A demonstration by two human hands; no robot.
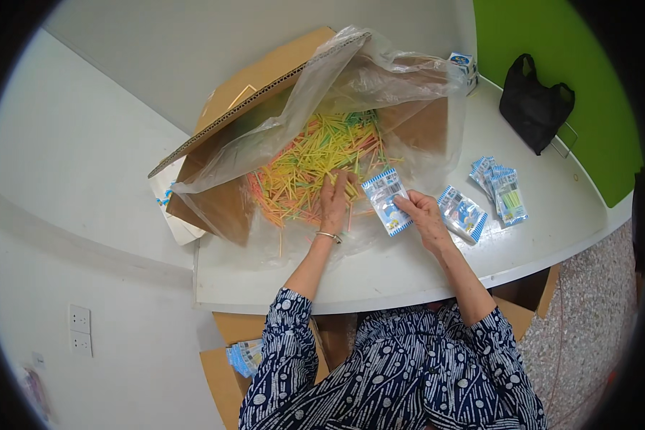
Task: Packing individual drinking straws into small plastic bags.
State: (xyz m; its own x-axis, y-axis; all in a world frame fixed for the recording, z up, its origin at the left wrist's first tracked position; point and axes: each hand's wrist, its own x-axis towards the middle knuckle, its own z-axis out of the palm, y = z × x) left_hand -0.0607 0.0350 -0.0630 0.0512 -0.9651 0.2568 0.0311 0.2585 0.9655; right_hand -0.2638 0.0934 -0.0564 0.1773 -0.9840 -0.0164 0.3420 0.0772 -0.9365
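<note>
A large heap of thin yellow, orange, pink and green sticks (315,154) lies in a cardboard box (247,118) lined with clear plastic. My left hand (334,202), a bracelet at its wrist, reaches into the near edge of this heap, its fingers curled round a few sticks. Their tips are partly hidden among the sticks. Just to the right, my right hand (424,217) pinches a flat blue-and-white packet (387,203) by its right edge, its printed face up. Close by on the table rests another such packet (463,213).
Several packets (509,193) lie overlapping farther right on the white table (380,283). A black plastic bag (536,104) sits at the back right, by a green panel. Behind the liner stands a small carton (464,68). Below the table edge, an open cardboard box holds more packets (245,357).
</note>
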